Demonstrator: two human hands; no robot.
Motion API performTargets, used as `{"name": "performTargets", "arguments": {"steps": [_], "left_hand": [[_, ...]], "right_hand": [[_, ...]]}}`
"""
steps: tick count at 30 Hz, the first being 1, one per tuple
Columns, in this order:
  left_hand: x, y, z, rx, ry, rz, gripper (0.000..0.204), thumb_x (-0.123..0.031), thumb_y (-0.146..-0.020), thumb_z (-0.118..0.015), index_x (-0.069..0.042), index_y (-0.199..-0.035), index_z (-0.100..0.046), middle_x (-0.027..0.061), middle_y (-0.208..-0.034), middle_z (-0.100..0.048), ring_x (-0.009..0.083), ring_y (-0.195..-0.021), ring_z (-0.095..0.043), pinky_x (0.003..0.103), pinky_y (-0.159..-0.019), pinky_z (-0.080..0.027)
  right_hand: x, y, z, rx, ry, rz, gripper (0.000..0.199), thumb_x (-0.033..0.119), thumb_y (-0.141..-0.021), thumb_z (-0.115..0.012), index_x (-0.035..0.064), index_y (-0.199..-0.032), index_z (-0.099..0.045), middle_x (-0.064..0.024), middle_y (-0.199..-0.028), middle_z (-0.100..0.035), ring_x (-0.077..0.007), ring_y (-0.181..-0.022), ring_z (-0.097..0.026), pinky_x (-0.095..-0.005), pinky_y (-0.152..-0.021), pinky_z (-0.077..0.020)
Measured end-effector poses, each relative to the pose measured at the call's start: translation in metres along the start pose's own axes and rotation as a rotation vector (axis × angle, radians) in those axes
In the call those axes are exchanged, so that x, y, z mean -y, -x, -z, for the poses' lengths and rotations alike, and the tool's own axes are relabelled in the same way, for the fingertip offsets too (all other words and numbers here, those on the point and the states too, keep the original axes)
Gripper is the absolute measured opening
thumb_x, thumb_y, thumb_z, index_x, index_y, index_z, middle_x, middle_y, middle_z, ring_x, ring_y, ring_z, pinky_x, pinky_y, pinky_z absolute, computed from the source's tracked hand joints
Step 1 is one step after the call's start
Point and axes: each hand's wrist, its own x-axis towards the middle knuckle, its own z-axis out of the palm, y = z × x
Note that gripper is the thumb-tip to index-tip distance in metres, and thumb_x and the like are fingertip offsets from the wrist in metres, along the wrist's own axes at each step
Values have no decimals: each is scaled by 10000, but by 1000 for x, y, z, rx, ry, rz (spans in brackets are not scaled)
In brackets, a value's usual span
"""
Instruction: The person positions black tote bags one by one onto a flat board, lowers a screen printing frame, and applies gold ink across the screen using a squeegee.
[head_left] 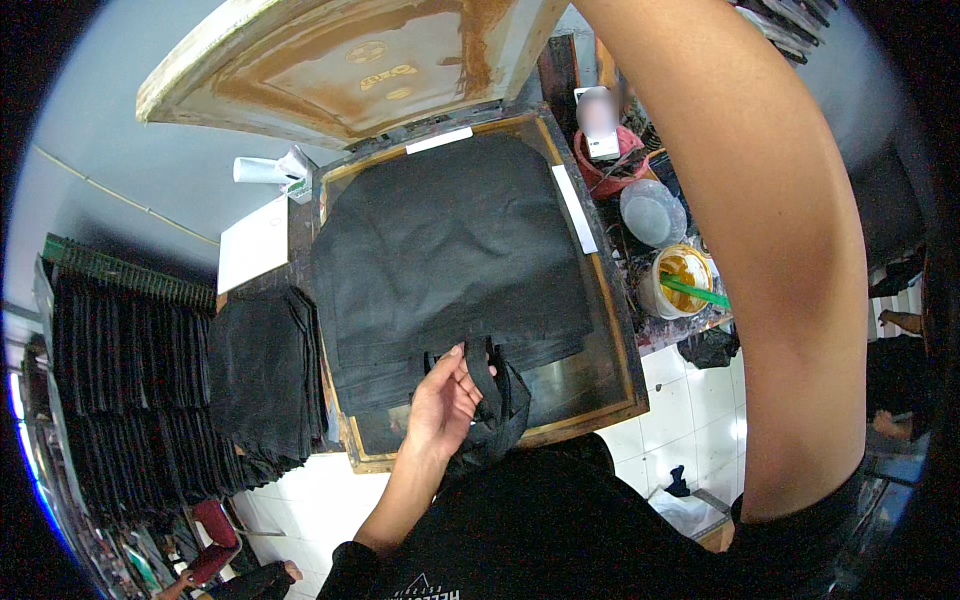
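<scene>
A black cloth tote bag lies flat on a dark board with a wooden edge. Its handles hang toward me at the near end. My left hand is at that end, its fingers closed round one handle strap. My bare right arm reaches up past the top edge, so the right hand is out of sight. Above the far side of the board, a printing screen with brown-stained mesh is tilted up.
Black bags hang over the left side, beside a rack of dark cloth pieces. A white sheet is at back left. On the right are a tub of yellow-brown ink with a green spatula, a clear lid and a red basket.
</scene>
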Motion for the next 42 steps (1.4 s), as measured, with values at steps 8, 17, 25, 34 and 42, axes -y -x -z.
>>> {"name": "performTargets", "arguments": {"steps": [8,17,25,34,42], "left_hand": [[-1,12,-41,-156,-397,-186,364,-172,-968,-666,-47,-1304,-607,-1,-1148,-651,132,-1061,-580,273,-934,-420],[7,-8,-23,-44,-300,-188,556,-52,-955,-610,21,-1468,-410,27,-1062,-631,93,-882,-584,243,-801,-457],[-31,40,-28,59,-822,-252,391,-142,-1039,-520,60,-1373,-521,187,-1152,-697,240,-964,-725,282,-817,-563],[-58,50,51,-533,-357,-474,557,-206,-964,-691,19,-1377,-392,150,-1091,-621,214,-804,-685,330,-610,-530],[-81,29,44,-443,-291,-435,471,-340,-961,-695,37,-1209,-561,121,-902,-688,137,-587,-553,279,-492,-406]], "right_hand": [[-2,3,0,9,-42,0,319,135,-795,-590,-8,-1032,-749,-293,-1067,-702,-430,-1028,-681,-470,-921,-528],[-3,0,6,56,-48,-8,325,135,-796,-586,19,-1050,-751,-274,-1069,-710,-422,-1019,-684,-463,-914,-526],[-7,-7,-5,50,-11,23,319,138,-784,-585,32,-1031,-757,-281,-1021,-712,-432,-974,-690,-472,-882,-532],[-8,-10,-4,43,13,31,316,159,-780,-612,25,-1027,-756,-282,-1014,-712,-434,-953,-690,-479,-859,-533],[-3,-3,-2,41,-39,-8,307,170,-769,-654,17,-1013,-757,-282,-993,-716,-430,-936,-696,-468,-845,-537]]}}
